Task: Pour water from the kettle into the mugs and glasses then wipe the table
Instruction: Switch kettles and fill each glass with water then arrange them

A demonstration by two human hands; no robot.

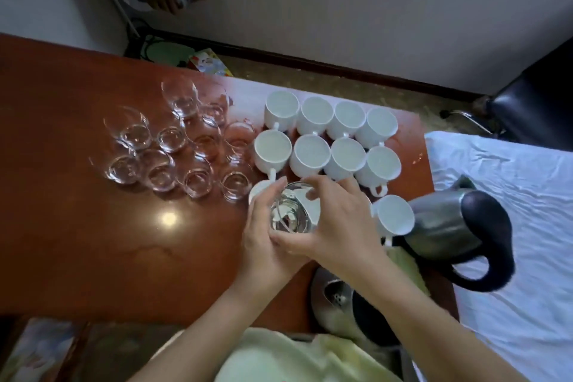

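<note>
Both my hands hold one clear glass (290,211) above the brown table (93,242). My left hand (263,236) cups its left side and my right hand (338,223) grips its right side and rim. Partly hidden under the glass and my fingers is a white mug (259,191). Several white mugs (310,152) stand in rows behind my hands, and one more white mug (393,215) sits to the right. Several clear glasses (173,149) are grouped to the left. A steel kettle (449,226) with a black handle stands at the table's right edge.
A second metal kettle (338,301) sits near the table's front edge under my right forearm. A pale green cloth (279,357) lies below it. A bed with a white sheet (511,195) borders the table on the right. A black chair (536,102) stands at the far right.
</note>
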